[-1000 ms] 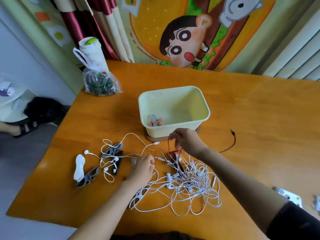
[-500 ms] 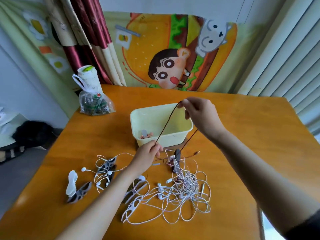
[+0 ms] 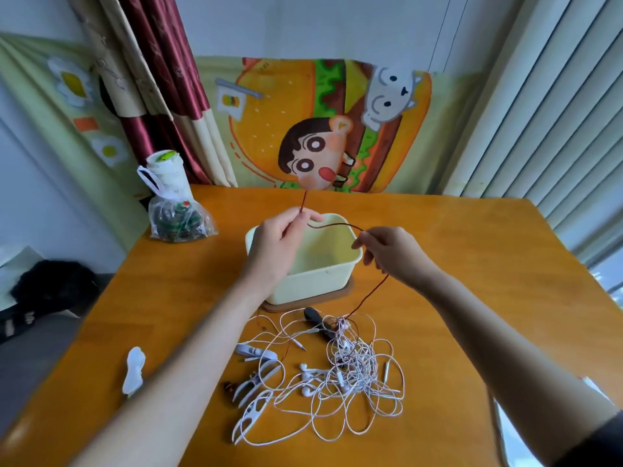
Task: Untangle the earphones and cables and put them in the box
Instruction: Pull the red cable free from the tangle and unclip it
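Above the box [image 3: 350, 264], both hands pinch one red cable [image 3: 337, 225]. The left hand [image 3: 274, 246] grips it between thumb and fingertips, a short end sticking up past the knuckles. The right hand [image 3: 392, 252] nips it further along, fingers closed on the strand, and a slack arc hangs between the two. From the right hand the cable drops to the near side and runs into the tangle [image 3: 350, 362], so it looks not yet free.

Most of the work seems left. What the box holds cannot be told, since the left hand hides part of its inside. The tangle lies on the table [image 3: 472, 264] just near of the box: thin white earphone cords looped over each other in a dense knot at the centre, with looser loops spreading out, several earbuds, a plug and a dark oblong piece. White cord winders [image 3: 256, 382] lie at its left, another [image 3: 134, 369] further left.
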Tool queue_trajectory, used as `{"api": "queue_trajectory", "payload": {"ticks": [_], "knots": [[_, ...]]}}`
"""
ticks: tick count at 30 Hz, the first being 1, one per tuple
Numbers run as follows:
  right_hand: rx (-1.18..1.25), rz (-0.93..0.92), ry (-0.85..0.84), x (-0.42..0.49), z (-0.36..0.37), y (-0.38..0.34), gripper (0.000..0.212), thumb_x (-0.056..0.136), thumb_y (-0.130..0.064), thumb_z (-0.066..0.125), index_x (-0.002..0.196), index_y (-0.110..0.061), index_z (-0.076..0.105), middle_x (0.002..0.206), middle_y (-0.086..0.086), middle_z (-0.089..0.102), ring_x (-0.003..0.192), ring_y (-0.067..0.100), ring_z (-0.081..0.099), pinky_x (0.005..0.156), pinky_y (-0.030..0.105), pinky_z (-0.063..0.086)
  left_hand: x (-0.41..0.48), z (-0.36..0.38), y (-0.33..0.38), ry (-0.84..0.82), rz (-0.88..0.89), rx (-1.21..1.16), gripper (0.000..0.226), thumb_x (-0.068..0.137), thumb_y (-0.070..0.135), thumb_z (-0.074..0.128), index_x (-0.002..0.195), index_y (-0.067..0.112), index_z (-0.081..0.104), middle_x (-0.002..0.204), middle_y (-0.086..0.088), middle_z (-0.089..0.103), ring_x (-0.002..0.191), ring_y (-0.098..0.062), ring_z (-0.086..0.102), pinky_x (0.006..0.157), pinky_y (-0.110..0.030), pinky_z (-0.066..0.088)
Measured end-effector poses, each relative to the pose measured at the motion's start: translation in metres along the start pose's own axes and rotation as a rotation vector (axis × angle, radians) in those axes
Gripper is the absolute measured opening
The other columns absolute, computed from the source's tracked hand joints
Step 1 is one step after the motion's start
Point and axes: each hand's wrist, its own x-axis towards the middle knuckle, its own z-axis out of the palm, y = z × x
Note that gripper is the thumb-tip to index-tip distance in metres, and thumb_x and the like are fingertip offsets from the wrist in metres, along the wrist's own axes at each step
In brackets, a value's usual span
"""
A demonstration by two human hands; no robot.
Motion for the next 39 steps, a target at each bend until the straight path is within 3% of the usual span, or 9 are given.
{"api": "queue_trajectory", "payload": {"ticks": [2, 4, 7, 10, 15, 21, 24, 29, 39], "knots": [[0.003, -0.004, -0.032, -0.003, 0.003, -0.001, 0.03, 0.099, -0.019, 0.042, 0.085, -0.014, 0.068, 0.059, -0.007, 0.058, 0.039, -0.002, 0.047, 0.042, 0.008, 0.035, 0.005, -0.003, -0.006, -0.027, -0.029, 0.135, 0.025, 0.101, 0.022, 0.045, 0.099, 0.021, 0.069, 0.056, 0.007, 0.04, 0.051, -0.005, 0.038, 0.045, -0.017, 0.032], [0.013, -0.024, -0.044, -0.007, 0.005, -0.003, 0.03, 0.099, -0.02, 0.041, 0.087, -0.013, 0.068, 0.059, -0.007, 0.058, 0.04, 0.0, 0.046, 0.043, 0.009, 0.036, 0.002, -0.001, -0.023, -0.134, -0.172, 0.406, 0.026, 0.098, 0.02, 0.049, 0.122, 0.018, 0.06, 0.095, -0.007, 0.06, 0.086, -0.008, 0.055, 0.076, -0.027, 0.051], [0.065, -0.05, -0.061, -0.011, 0.008, -0.009, 0.03, 0.1, -0.018, 0.041, 0.086, -0.01, 0.067, 0.06, -0.004, 0.058, 0.043, 0.005, 0.05, 0.044, 0.012, 0.042, -0.02, 0.012, -0.042, -0.18, -0.304, 0.65, 0.045, 0.094, 0.024, 0.057, 0.134, 0.014, 0.041, 0.131, -0.011, 0.042, 0.122, -0.026, 0.038, 0.102, -0.036, 0.036], [0.162, -0.049, -0.098, -0.012, 0.012, -0.019, 0.028, 0.099, -0.015, 0.041, 0.088, -0.005, 0.066, 0.062, 0.0, 0.062, 0.045, 0.005, 0.057, 0.047, 0.015, 0.048, -0.044, 0.036, -0.041, -0.25, -0.201, 0.468, 0.029, 0.093, 0.017, 0.057, 0.119, 0.012, 0.047, 0.118, -0.001, 0.05, 0.11, -0.016, 0.049, 0.091, -0.022, 0.039], [0.343, -0.105, -0.137, -0.013, 0.011, -0.044, 0.029, 0.1, -0.018, 0.041, 0.087, -0.004, 0.063, 0.064, 0.003, 0.066, 0.056, 0.011, 0.066, 0.056, 0.021, 0.055, -0.066, 0.066, -0.045, -0.572, -0.26, 0.324, 0.027, 0.097, 0.026, 0.049, 0.121, 0.018, 0.058, 0.113, 0.002, 0.063, 0.095, -0.012, 0.061, 0.084, -0.026, 0.051], [0.359, -0.039, 0.08, -0.005, 0.009, -0.029, 0.036, 0.103, -0.024, 0.03, 0.1, -0.006, 0.061, 0.087, 0.01, 0.07, 0.08, 0.021, 0.068, 0.074, 0.031, 0.057, -0.059, 0.058, -0.04, -0.293, -0.291, 0.117, 0.027, 0.1, 0.022, 0.043, 0.084, 0.022, 0.064, 0.077, 0.005, 0.067, 0.071, -0.009, 0.066, 0.074, -0.024, 0.054], [0.266, 0.12, -0.006, -0.01, 0.031, -0.001, 0.043, 0.104, -0.026, 0.026, 0.111, 0.003, 0.056, 0.098, 0.017, 0.067, 0.086, 0.026, 0.063, 0.083, 0.041, 0.053, -0.051, 0.046, -0.024, -0.139, -0.299, -0.086, 0.025, 0.099, 0.018, 0.047, 0.083, 0.023, 0.065, 0.074, 0.0, 0.069, 0.068, -0.018, 0.068, 0.072, -0.03, 0.058], [0.739, 0.396, -0.128, -0.033, 0.059, 0.02, 0.059, 0.099, -0.051, 0.015, 0.121, -0.008, 0.049, 0.108, 0.017, 0.067, 0.095, 0.023, 0.066, 0.079, 0.027, 0.053, -0.041, 0.037, -0.007, -0.031, -0.343, -0.245, 0.027, 0.101, 0.012, 0.042, 0.088, 0.012, 0.067, 0.071, -0.006, 0.068, 0.062, -0.018, 0.067, 0.065, -0.03, 0.057], [0.186, 0.059, -0.241, -0.05, 0.086, 0.029, 0.014, 0.093, -0.015, 0.053, 0.089, -0.009, 0.065, 0.08, 0.003, 0.067, 0.069, 0.009, 0.06, 0.071, 0.031, 0.05, -0.033, 0.036, -0.005, 0.087, -0.392, -0.46, 0.03, 0.102, 0.012, 0.039, 0.089, 0.009, 0.065, 0.071, -0.009, 0.066, 0.058, -0.017, 0.065, 0.061, -0.025, 0.057]]}}
